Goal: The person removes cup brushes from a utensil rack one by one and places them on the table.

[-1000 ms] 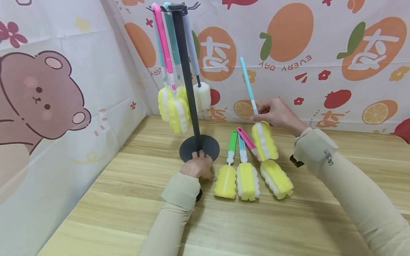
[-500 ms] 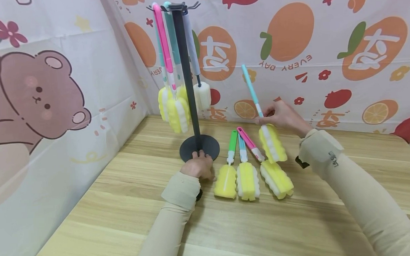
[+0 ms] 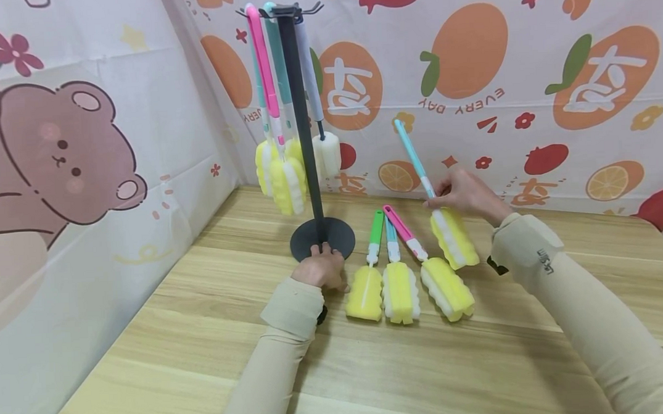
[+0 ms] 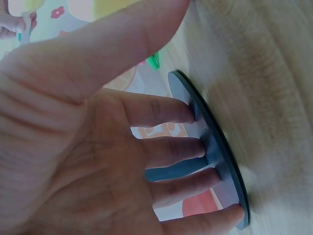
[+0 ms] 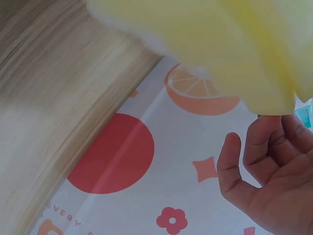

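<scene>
My right hand (image 3: pixel 464 192) pinches a sponge bottle brush (image 3: pixel 410 149) by its white neck, just above the sponge. The light-blue handle tilts up to the left, and the yellow-and-white sponge (image 5: pixel 210 54) hangs below the fingers, filling the top of the right wrist view. My left hand (image 3: pixel 319 270) rests its spread fingertips on the round black base (image 4: pixel 195 115) of a stand (image 3: pixel 301 109). Three more sponge brushes lie on the table, one with a green handle (image 3: pixel 376 230), one with a blue handle (image 3: pixel 392 238), one with a pink handle (image 3: pixel 401 225).
From the stand's top hooks hang several brushes, among them a pink-handled brush (image 3: pixel 264 62) and a white-sponge brush (image 3: pixel 327 155). A printed cloth (image 3: pixel 525 56) forms the back and left walls. The wooden table (image 3: pixel 416 376) extends in front.
My right hand has moved right and slightly down with the light-blue brush, which leans further left and now stands apart from the pink-handled one. The left hand stays put on the base.
</scene>
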Available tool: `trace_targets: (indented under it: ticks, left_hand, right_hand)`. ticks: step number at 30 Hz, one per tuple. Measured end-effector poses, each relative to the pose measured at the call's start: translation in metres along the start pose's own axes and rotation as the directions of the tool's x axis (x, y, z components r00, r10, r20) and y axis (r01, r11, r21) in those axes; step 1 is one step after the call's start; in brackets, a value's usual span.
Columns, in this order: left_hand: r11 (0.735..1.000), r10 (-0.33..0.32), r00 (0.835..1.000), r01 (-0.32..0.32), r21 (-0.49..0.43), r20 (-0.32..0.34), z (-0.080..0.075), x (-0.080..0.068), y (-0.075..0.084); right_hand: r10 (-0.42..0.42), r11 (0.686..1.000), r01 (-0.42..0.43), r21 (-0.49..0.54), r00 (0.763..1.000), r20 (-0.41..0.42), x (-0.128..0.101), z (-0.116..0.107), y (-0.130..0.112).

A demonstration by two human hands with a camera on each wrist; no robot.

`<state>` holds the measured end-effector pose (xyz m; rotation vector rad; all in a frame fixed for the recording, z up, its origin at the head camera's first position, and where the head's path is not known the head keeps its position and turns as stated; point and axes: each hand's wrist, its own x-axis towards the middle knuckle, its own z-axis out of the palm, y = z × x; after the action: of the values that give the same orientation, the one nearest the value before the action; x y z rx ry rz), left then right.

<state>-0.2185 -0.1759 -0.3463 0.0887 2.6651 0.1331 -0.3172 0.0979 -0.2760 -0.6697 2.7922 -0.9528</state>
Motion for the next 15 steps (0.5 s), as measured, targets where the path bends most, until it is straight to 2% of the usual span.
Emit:
trace_targets:
  ticks: [15]
  left_hand:
    - [1.000,-0.004,1.000,0.004,-0.001,-0.002,0.0001,0.0003,-0.0003]
  right_hand:
    - [-0.004,0.998,0.006,-0.064,1.000,0.028,-0.0020,0.0047,0.0080]
